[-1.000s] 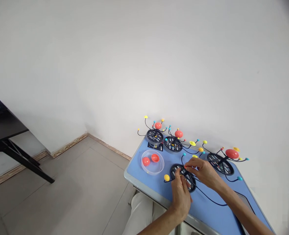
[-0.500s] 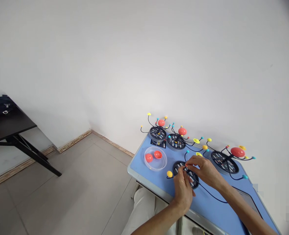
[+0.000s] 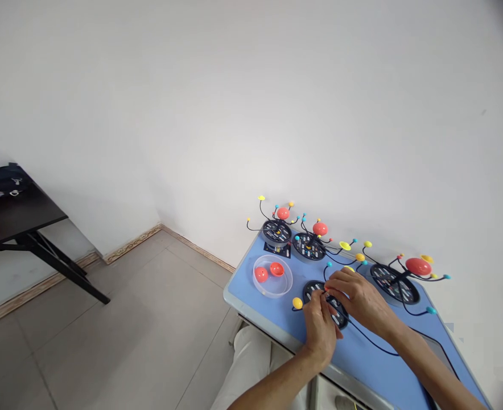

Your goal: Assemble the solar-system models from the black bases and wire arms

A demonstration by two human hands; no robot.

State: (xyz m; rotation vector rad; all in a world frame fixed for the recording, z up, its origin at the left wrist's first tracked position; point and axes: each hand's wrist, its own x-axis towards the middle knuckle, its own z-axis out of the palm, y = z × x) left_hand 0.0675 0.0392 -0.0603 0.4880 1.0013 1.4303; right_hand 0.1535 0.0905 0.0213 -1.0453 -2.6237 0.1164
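Observation:
A solar system model with a round black base point(image 3: 313, 289) lies on the blue table, its thin black arms spread out. My left hand point(image 3: 320, 330) is closed over this base, its fingertips pinching a thin black arm near the middle. From the right, my right hand point(image 3: 360, 299) pinches a small red ball point(image 3: 326, 288) at that arm's tip. A yellow-orange ball point(image 3: 297, 303) sticks out to the left on another arm, and a teal ball point(image 3: 329, 265) stands up behind. My fingers hide the exact joint between ball and arm.
A clear round dish point(image 3: 272, 293) on the blue table point(image 3: 251, 304) holds two red half-shells point(image 3: 276, 269). Three similar models with red suns point(image 3: 418, 266) stand along the wall. A dark flat tablet-like thing point(image 3: 437, 350) lies at right. A black table point(image 3: 16, 219) carries a dark bag.
The view has shifted slightly, so everything sits a little further right. Both hands keep their pinch at the same spot, with only small finger movement.

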